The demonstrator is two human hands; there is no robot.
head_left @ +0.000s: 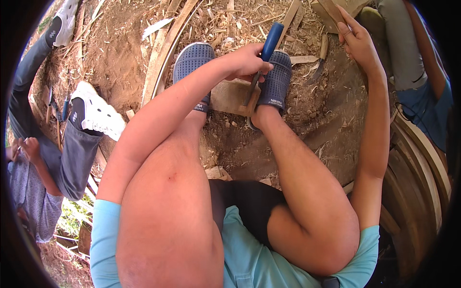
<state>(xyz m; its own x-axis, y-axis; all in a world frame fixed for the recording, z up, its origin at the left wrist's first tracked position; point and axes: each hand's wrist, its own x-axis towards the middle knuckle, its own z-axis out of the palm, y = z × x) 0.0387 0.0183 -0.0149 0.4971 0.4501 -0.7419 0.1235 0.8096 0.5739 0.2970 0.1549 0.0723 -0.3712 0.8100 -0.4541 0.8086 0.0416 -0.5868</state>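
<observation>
My left hand (247,63) is closed around a chisel with a blue handle (273,36). Its dark blade (250,90) points down, the tip against or just over a wooden block (229,96) on the ground between my feet. A narrow lighter strip of wood shows at the block's right end. Raised off to the right, my right hand (356,41) grips a brown wooden piece (331,10); the top edge cuts it off, so I cannot tell its full shape. Below that hand, a hooked knife with a wooden handle (324,47) lies on the dirt.
My blue clogs (193,61) flank the block. Long wooden strips (161,62) lie at left, shavings all around. Curved boards (427,163) are stacked at right. A person in white clogs (96,108) sits at left; another in a blue garment (425,108) is close at right.
</observation>
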